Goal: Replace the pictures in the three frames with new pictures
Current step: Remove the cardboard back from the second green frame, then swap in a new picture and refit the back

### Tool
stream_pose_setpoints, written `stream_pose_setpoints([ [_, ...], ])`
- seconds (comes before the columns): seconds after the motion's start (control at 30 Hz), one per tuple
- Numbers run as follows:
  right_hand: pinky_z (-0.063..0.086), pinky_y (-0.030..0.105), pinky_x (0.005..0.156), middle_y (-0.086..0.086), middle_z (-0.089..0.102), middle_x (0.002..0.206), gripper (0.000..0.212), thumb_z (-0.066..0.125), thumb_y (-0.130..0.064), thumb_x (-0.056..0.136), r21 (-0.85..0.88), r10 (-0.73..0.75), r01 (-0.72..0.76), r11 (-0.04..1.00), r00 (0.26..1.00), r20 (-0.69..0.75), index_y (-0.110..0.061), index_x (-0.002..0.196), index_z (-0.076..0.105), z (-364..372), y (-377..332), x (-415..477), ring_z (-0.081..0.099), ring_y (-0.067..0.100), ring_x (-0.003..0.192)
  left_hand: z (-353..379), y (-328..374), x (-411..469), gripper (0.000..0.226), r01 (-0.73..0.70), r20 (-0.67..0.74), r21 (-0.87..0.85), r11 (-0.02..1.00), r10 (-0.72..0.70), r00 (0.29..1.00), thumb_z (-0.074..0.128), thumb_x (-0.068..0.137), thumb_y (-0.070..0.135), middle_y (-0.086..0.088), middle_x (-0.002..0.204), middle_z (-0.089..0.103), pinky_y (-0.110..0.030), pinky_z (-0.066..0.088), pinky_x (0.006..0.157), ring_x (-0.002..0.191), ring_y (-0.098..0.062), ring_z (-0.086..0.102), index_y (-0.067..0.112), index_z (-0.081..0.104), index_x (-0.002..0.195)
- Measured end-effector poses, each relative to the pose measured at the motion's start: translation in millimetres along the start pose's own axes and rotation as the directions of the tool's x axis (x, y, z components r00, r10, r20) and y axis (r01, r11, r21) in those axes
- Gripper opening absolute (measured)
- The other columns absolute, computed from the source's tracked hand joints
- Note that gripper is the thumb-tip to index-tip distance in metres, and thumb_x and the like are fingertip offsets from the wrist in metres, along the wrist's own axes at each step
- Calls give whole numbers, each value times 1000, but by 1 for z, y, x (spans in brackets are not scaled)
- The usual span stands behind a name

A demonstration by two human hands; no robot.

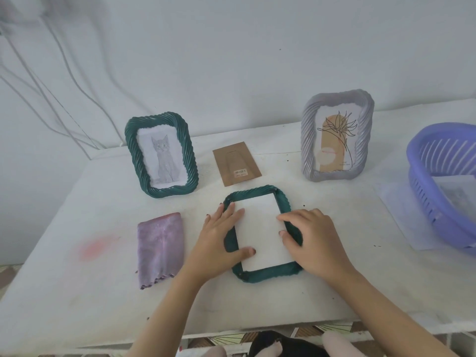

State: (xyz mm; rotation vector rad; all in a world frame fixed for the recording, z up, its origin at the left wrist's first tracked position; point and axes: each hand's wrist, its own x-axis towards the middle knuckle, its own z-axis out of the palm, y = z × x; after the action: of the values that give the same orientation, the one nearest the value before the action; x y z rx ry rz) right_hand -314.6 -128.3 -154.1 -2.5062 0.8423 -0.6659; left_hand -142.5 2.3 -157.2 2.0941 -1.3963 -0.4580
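Observation:
A dark green frame lies face down in the middle of the white table, with a white sheet set into its back. My left hand rests on the frame's left edge, fingers spread flat, thumb on the sheet. My right hand lies over the right edge, its fingertips pressing on the sheet. A brown backing board lies flat behind the frame. A second green frame with a cat drawing stands at the back left. A grey frame with a plant print stands at the back right.
A folded purple cloth lies left of my left hand. At the right edge a purple plastic basket holds paper and sits on a white sheet. White cables hang on the wall behind.

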Motion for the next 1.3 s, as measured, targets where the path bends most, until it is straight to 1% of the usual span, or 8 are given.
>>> stream_pose_setpoints([
  [0.13,40,30,82,-12,64,92,26,68,-24,78,124,95,-98,987,995,29,-29,103,66,-3,-6,5,49,13,83,1,2,1,85,8,12,16,1000,-8,1000,59,68,57,18,151,7,-23,-11,111,136,4,-9,35,24,143],
  [0.33,34,17,63,-12,54,69,20,71,-18,75,215,134,-144,966,989,61,-28,92,65,-5,-10,9,47,5,65,1,4,-2,85,17,5,14,1000,-17,1000,61,69,56,22,149,5,-24,-10,113,137,4,-7,43,18,141],
  [0.53,45,29,71,-11,66,65,17,70,-11,75,166,158,-151,974,987,-31,-21,88,65,-9,-8,8,57,14,67,1,4,-3,88,18,-8,-16,1000,-18,1000,70,72,51,20,150,2,-21,-9,111,138,4,-7,45,15,140],
  [0.63,43,16,66,-14,65,63,17,71,-10,74,216,189,-174,961,981,-49,-23,84,65,-9,-8,6,57,10,65,0,3,-2,92,29,-4,-39,999,-29,1000,68,68,59,19,151,5,-22,-7,112,140,3,-4,42,17,143],
  [0.83,42,5,68,-14,70,77,26,67,-7,79,553,316,-278,785,948,29,-33,75,70,-23,-8,6,58,-1,72,-3,18,-6,55,-7,-186,-131,991,-18,982,66,82,37,21,144,29,-21,11,113,135,6,17,52,35,126],
  [1.0,48,10,78,-14,73,88,28,64,-2,81,750,349,-327,575,927,137,-28,80,73,-43,-4,3,66,2,87,0,39,-3,35,-38,-258,-259,965,-31,966,65,84,27,29,124,50,-1,27,96,119,13,38,45,55,113],
  [1.2,47,7,75,-12,74,87,25,63,3,80,837,357,-305,454,923,142,-20,82,74,-69,4,-6,66,-1,87,10,69,15,20,43,-137,-574,818,-148,979,61,87,13,17,117,60,-18,47,86,111,-1,55,29,68,98],
  [1.3,48,9,75,-10,74,84,26,63,4,80,851,343,-271,450,932,116,-19,79,74,-84,8,-11,66,0,86,14,82,19,19,141,34,-778,612,-183,983,64,84,13,7,109,67,-27,51,87,101,-11,62,24,71,97],
])
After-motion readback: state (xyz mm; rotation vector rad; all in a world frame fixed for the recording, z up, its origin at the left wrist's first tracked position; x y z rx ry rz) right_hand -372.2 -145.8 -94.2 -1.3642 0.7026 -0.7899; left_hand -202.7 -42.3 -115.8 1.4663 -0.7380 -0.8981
